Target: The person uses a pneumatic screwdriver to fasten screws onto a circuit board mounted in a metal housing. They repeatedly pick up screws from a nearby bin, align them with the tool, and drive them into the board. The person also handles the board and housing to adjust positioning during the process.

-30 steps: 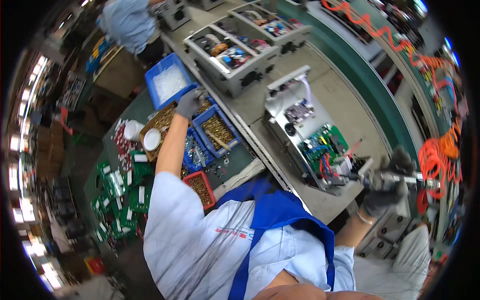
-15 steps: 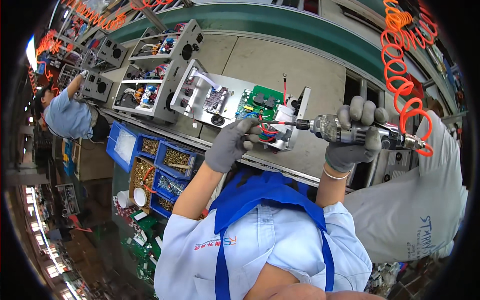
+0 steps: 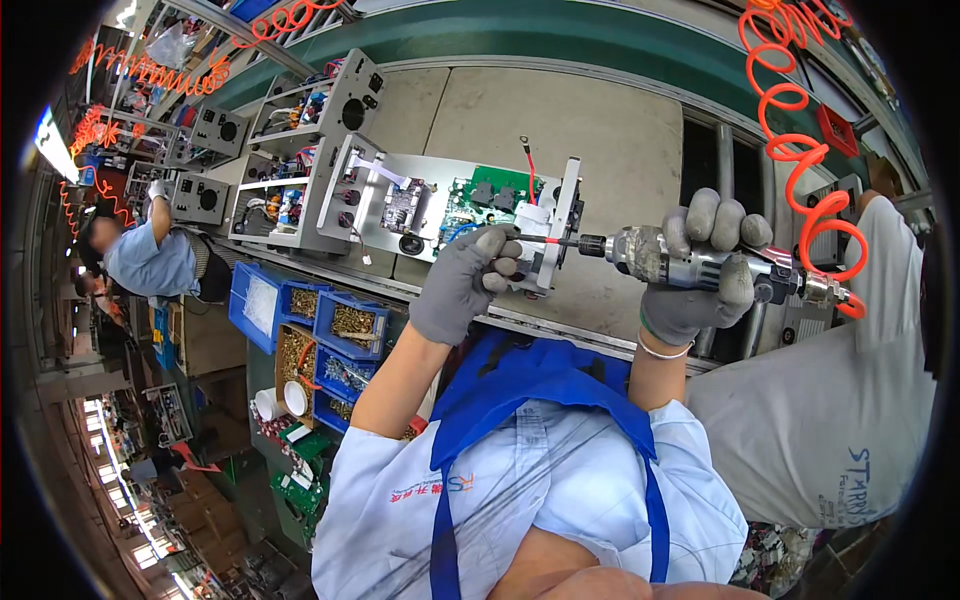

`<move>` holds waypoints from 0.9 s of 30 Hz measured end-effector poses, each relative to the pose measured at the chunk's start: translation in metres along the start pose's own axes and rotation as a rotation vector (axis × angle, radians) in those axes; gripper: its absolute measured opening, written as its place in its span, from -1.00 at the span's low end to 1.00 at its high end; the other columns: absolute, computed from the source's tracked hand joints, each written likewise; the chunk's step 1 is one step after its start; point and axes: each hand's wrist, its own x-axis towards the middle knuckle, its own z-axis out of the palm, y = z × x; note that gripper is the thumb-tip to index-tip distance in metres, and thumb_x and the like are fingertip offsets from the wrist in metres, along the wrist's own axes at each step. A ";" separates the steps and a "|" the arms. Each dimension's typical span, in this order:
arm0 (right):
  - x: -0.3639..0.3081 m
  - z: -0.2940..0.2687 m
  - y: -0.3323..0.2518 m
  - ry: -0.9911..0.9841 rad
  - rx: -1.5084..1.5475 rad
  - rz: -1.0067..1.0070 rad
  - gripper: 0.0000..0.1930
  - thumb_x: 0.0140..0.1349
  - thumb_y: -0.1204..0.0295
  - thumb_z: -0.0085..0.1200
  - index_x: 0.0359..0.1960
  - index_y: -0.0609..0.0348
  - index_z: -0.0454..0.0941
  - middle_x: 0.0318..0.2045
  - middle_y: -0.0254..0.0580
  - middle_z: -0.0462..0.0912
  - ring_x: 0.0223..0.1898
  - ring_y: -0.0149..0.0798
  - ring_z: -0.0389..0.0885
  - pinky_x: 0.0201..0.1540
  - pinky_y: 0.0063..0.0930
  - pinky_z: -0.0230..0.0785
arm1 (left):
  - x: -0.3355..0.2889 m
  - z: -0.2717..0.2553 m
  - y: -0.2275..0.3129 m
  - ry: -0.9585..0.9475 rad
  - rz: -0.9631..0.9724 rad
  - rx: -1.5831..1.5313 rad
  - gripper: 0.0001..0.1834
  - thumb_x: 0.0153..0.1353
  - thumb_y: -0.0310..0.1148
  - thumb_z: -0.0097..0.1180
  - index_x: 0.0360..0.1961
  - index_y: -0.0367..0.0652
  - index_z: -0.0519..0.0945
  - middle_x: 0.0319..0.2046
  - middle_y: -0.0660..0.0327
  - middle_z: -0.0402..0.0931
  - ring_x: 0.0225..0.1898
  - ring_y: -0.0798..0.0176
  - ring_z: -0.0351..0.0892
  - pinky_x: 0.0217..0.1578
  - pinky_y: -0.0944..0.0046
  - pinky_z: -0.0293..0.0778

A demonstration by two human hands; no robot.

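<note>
Left hand (image 3: 458, 290) had moved from bins (image 3: 350, 347) to bit (image 3: 545, 240) of driver (image 3: 660, 256), fingers curled at tip, clamped or not could not be told, driver mostly right of chassis (image 3: 432, 205), right hand (image 3: 690, 310) clamped round driver, orange hose (image 3: 857, 310) joined behind.

The driver (image 3: 702, 270) is shiny metal, gloves (image 3: 447, 300) probably matt cloth.

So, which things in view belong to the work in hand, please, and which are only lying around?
Apparently in use:
- power driver, held in the right hand
- its orange coiled hose
- left hand, at the bit
- open metal unit

Apparently lying around:
- white tub
- loose green boards
- pale grey cloth
</note>
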 end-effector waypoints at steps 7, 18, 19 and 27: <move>-0.002 -0.025 0.001 0.108 0.088 -0.068 -0.64 0.09 0.37 0.06 -0.02 0.01 0.46 -0.43 -0.37 0.24 -0.32 -0.31 0.24 -0.39 -0.51 0.35 | 0.022 0.006 0.007 0.017 -0.049 0.061 -0.71 0.32 -0.25 0.08 -0.10 -0.26 0.42 -0.40 0.37 0.30 -0.50 0.58 0.21 -0.66 0.66 0.17; -0.011 -0.034 0.000 0.297 0.047 -0.160 -0.64 0.06 0.34 0.07 -0.06 0.03 0.45 -0.38 -0.35 0.31 -0.29 -0.30 0.28 -0.37 -0.49 0.36 | 0.042 0.005 0.012 -0.055 -0.099 0.371 -0.53 0.30 0.00 0.06 -0.08 -0.25 0.49 -0.37 0.25 0.50 -0.49 0.46 0.41 -0.65 0.53 0.26; -0.010 -0.035 0.000 0.341 0.071 -0.170 -0.64 0.05 0.34 0.07 -0.07 0.03 0.45 -0.37 -0.35 0.32 -0.28 -0.29 0.29 -0.36 -0.49 0.36 | 0.039 0.011 0.016 -0.021 -0.099 0.400 -0.50 0.29 0.02 0.06 -0.04 -0.25 0.47 -0.32 0.23 0.49 -0.46 0.45 0.42 -0.62 0.54 0.29; -0.024 -0.083 -0.017 0.594 0.210 -0.169 -0.70 0.04 0.40 0.07 -0.14 0.12 0.52 -0.33 -0.28 0.51 -0.18 -0.22 0.50 -0.33 -0.46 0.43 | 0.050 0.010 0.067 -0.179 0.103 1.574 -0.09 -0.18 -0.19 0.38 0.24 -0.25 0.30 -0.02 0.06 0.47 -0.03 0.15 0.51 -0.03 0.21 0.47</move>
